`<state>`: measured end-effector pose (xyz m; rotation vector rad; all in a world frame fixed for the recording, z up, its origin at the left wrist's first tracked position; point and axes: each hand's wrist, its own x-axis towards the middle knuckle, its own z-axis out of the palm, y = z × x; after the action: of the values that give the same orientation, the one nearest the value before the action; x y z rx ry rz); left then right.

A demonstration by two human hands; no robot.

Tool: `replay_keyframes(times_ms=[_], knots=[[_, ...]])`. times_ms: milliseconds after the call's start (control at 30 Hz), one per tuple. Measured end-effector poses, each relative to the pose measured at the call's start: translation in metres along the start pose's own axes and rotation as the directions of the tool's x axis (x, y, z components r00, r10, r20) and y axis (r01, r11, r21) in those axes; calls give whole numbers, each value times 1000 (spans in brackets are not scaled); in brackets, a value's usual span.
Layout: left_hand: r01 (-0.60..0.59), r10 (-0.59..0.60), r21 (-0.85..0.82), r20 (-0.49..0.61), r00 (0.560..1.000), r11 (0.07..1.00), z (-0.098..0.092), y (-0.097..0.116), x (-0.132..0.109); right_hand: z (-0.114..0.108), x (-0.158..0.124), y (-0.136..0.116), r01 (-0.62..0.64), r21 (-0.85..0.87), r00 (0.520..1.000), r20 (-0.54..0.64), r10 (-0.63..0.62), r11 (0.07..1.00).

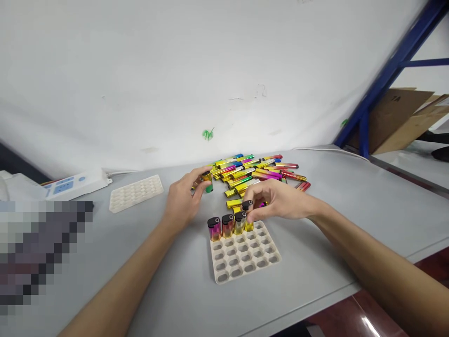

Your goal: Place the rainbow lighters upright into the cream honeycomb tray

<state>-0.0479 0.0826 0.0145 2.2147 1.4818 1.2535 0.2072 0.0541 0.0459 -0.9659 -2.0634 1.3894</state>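
Note:
Between the fingers of my left hand (185, 194) is a green and gold lighter (209, 183), held above the table left of the pile. My right hand (271, 199) pinches a yellow lighter (249, 225) with a black top, at the far row of a cream tray (219, 280) with oval holes. Whether its base is fully down in a hole I cannot tell. Three lighters stand upright in that row to its left: a magenta one (214, 230), a red one (228, 226) and a pale gold one (240, 224). The tray's nearer rows hold nothing.
A heap of shiny, many-coloured lighters (242, 173) lies against the wall behind my hands. A second cream tray (136, 193) is at the left, beside a white device (75, 185) with blue markings. Cardboard (400, 112) leans behind a blue metal frame (386, 79) at right.

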Motion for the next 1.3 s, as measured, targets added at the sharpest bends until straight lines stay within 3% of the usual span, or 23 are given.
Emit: replay_keyframes(times_ms=[200,300,400,467,533,633,700,800,933,1000,1100,1167,1300], knots=[[35,-29,-154,37,999,987,5,4,-3,-5,-4,-1,-41,-106,997,63,48,993],[94,-88,-241,38,995,966,7,8,-5,-9,-3,0,10,-65,998,67,-6,998],[65,-55,-217,55,997,974,7,12,-6,-7,3,5,147,-28,980,-134,-149,989],[-16,25,-148,59,998,989,7,14,-6,-2,9,10,177,-130,911,-353,-212,976],[-144,147,-58,53,988,988,8,13,-4,5,14,15,159,-278,845,-458,-277,947],[-314,311,42,80,947,948,12,8,-2,14,19,22,207,-452,817,-407,-407,868],[-339,331,51,126,935,939,14,6,-1,15,22,25,236,-557,806,-345,-481,796],[-261,253,24,180,951,965,16,7,-2,13,24,28,214,-674,818,-272,-507,708],[-164,167,-28,201,965,986,15,12,-3,11,25,27,179,-730,857,-214,-469,659],[-140,138,1,153,978,990,15,11,-3,13,24,25,161,-701,867,-236,-439,695],[-107,97,165,69,993,981,14,2,-2,15,23,25,58,-526,867,-395,-304,848],[-84,55,325,98,994,942,12,-7,0,15,22,27,21,-383,846,-486,-221,923],[-45,-94,533,230,969,845,8,-18,3,13,20,28,36,-204,808,-570,-149,978]])
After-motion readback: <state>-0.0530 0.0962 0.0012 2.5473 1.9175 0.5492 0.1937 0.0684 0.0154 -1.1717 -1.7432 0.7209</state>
